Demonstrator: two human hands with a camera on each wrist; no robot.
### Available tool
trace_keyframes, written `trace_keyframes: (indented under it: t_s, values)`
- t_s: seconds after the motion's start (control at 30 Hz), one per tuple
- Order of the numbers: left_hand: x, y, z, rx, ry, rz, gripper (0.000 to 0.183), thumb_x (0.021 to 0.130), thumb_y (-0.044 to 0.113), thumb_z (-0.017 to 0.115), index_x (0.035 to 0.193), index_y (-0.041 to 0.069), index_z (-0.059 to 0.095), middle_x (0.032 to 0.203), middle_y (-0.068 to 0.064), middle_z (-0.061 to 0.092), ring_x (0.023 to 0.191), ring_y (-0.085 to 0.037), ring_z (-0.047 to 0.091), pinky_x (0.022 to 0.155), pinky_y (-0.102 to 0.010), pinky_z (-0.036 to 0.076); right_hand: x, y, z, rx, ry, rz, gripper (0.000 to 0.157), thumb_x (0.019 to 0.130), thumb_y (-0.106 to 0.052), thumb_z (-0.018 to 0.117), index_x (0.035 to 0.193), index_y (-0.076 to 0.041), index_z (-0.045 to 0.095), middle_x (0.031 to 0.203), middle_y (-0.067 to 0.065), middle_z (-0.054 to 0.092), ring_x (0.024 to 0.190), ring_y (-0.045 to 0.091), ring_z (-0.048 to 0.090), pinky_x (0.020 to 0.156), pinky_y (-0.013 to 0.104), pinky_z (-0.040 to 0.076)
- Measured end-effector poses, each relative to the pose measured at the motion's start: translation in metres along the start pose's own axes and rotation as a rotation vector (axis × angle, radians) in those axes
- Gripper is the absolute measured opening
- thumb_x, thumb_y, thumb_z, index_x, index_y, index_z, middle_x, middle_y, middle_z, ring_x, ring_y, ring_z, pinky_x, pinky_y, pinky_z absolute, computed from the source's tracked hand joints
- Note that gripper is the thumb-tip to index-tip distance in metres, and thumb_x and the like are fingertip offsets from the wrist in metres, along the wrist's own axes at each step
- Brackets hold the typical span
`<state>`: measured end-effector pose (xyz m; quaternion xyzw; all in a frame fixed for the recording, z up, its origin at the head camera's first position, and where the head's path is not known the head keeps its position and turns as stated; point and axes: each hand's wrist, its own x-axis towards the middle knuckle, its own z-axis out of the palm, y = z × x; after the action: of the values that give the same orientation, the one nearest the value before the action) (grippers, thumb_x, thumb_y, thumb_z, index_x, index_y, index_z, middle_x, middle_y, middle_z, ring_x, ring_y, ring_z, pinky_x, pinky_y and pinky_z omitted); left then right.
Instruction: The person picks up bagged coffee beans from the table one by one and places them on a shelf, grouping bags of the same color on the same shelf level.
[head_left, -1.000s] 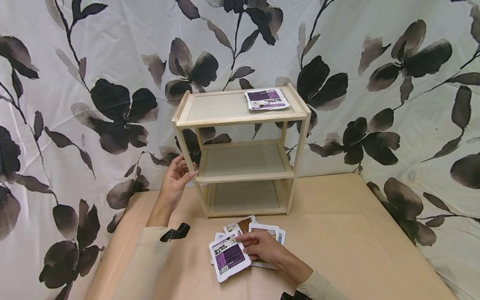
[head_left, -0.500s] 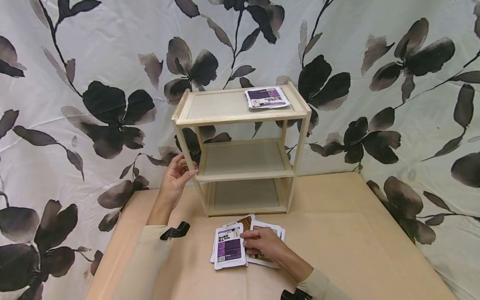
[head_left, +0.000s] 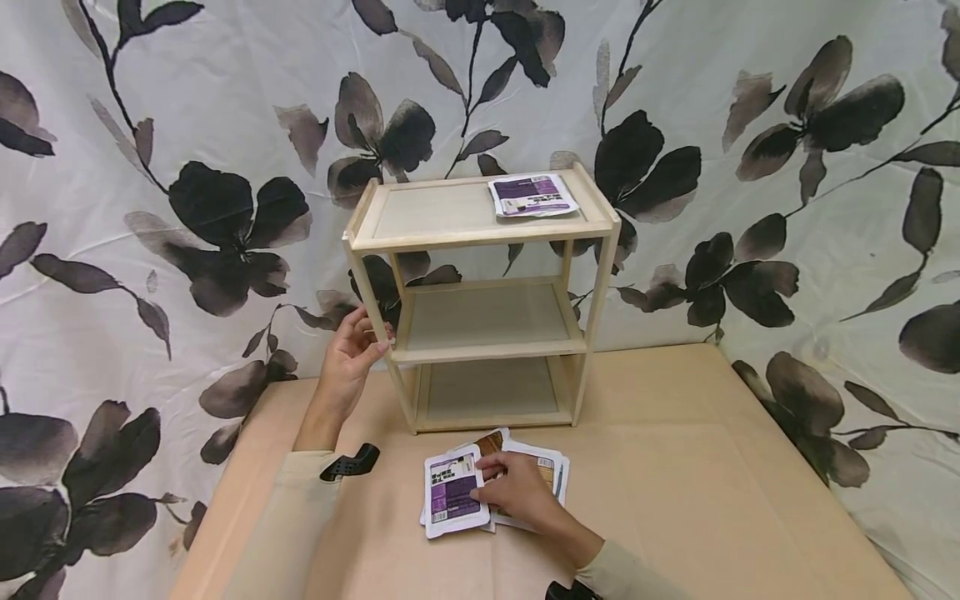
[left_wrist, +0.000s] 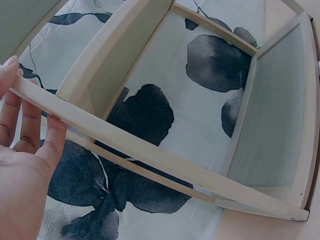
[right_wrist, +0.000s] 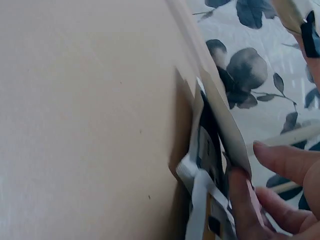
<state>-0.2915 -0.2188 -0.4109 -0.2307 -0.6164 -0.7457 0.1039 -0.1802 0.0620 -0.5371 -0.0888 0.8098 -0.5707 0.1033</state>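
My left hand [head_left: 348, 358] grips the front left post of a small three-tier wooden shelf [head_left: 489, 357]. In the left wrist view the thumb lies over the post [left_wrist: 125, 137] and the fingers are behind it. On the table, my right hand [head_left: 525, 492] pinches the right edge of a flat purple-and-white packet [head_left: 453, 492]. That packet is on top of several other packets [head_left: 555, 471], partly hidden by it and by the hand. From the right wrist view, the pinched packet [right_wrist: 227, 125] is seen edge-on, slightly raised from the packets below.
Another purple-and-white packet [head_left: 532, 196] lies on the right part of the shelf's top tier, apparently over a second one. The middle tier [head_left: 491, 321] and bottom tier [head_left: 491, 392] are below. A floral curtain [head_left: 750, 208] hangs behind the tan table [head_left: 712, 467].
The purple-and-white packet has turned from a tilt to nearly straight and moved slightly back. My right hand has shifted left, its thumb now over the packet's edge. My left hand stays put.
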Motion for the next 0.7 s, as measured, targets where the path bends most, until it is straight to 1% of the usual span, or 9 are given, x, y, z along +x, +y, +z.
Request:
trace_keyframes:
  t_s: [0.1,0.17,0.23,0.27,0.33,0.43,0.5,0.6,0.7]
  values:
    - [-0.001,0.001,0.002,-0.001,0.001,-0.004,0.061,0.095,-0.013,0.059,0.149,0.011,0.046,0.119,-0.007,0.062,0.108,-0.024,0.058,0.093,-0.025,0.052,0.001,0.000,0.005,-0.123,0.071,-0.063,0.047,0.068,-0.014,0.091,0.109,-0.002,0.071,0.091,0.007,0.068,0.074,0.008,0.057,0.064,0.021,0.047]
    - [-0.002,0.001,0.003,0.000,0.000,-0.005,0.061,0.095,-0.013,0.059,0.149,0.011,0.046,0.120,-0.008,0.062,0.108,-0.022,0.058,0.093,-0.025,0.052,0.001,0.000,0.008,-0.204,0.107,-0.096,0.053,0.066,-0.016,0.093,0.112,-0.002,0.071,0.088,0.004,0.065,0.073,0.007,0.053,0.064,0.022,0.045]
    - [-0.003,0.001,0.002,0.007,-0.001,-0.006,0.060,0.095,-0.012,0.059,0.149,0.012,0.046,0.120,-0.008,0.061,0.108,-0.019,0.058,0.094,-0.025,0.052,0.002,0.000,0.011,-0.282,0.132,-0.126,0.062,0.064,-0.019,0.094,0.118,-0.002,0.068,0.085,0.002,0.063,0.071,0.007,0.050,0.064,0.023,0.043]
    - [-0.003,0.001,0.002,0.007,0.000,-0.007,0.060,0.095,-0.012,0.059,0.149,0.012,0.046,0.121,-0.010,0.061,0.107,-0.019,0.058,0.094,-0.025,0.052,0.003,0.000,0.013,-0.309,0.135,-0.124,0.067,0.064,-0.020,0.095,0.122,-0.002,0.067,0.084,0.001,0.062,0.070,0.007,0.049,0.065,0.023,0.042]
    - [-0.004,0.001,0.002,0.009,0.001,-0.008,0.061,0.095,-0.012,0.059,0.149,0.011,0.046,0.121,-0.012,0.060,0.107,-0.018,0.058,0.094,-0.025,0.052,0.004,0.000,0.015,-0.321,0.137,-0.129,0.077,0.063,-0.018,0.095,0.130,0.000,0.062,0.083,0.001,0.061,0.069,0.007,0.048,0.065,0.023,0.042]
    - [-0.004,0.001,0.002,0.007,-0.003,-0.008,0.061,0.095,-0.013,0.059,0.150,0.007,0.042,0.120,-0.010,0.061,0.106,-0.018,0.058,0.093,-0.024,0.052,0.005,-0.001,0.015,-0.287,0.120,-0.124,0.088,0.064,-0.013,0.095,0.140,0.000,0.054,0.083,0.003,0.062,0.067,0.007,0.049,0.062,0.023,0.043]
    - [-0.003,0.001,0.002,0.001,-0.005,-0.004,0.061,0.095,-0.013,0.059,0.150,0.005,0.041,0.119,-0.007,0.062,0.106,-0.018,0.059,0.092,-0.024,0.052,0.005,-0.002,0.014,-0.234,0.093,-0.121,0.089,0.066,-0.007,0.093,0.144,-0.001,0.051,0.087,0.006,0.064,0.065,0.006,0.051,0.060,0.023,0.044]
    - [-0.003,0.000,0.002,-0.010,-0.013,0.005,0.060,0.095,-0.013,0.058,0.150,0.008,0.044,0.118,-0.003,0.062,0.106,-0.017,0.058,0.093,-0.024,0.052,0.004,-0.003,0.010,-0.129,0.026,-0.115,0.082,0.073,0.000,0.087,0.146,-0.003,0.051,0.093,0.013,0.065,0.065,0.006,0.055,0.057,0.021,0.049]
    - [-0.002,0.000,0.001,-0.023,-0.014,0.009,0.061,0.095,-0.013,0.058,0.149,0.014,0.047,0.119,-0.005,0.062,0.106,-0.017,0.058,0.093,-0.024,0.053,0.002,-0.006,0.006,-0.021,-0.041,-0.092,0.064,0.081,0.004,0.080,0.141,-0.001,0.057,0.097,0.017,0.067,0.070,0.007,0.060,0.058,0.020,0.052]
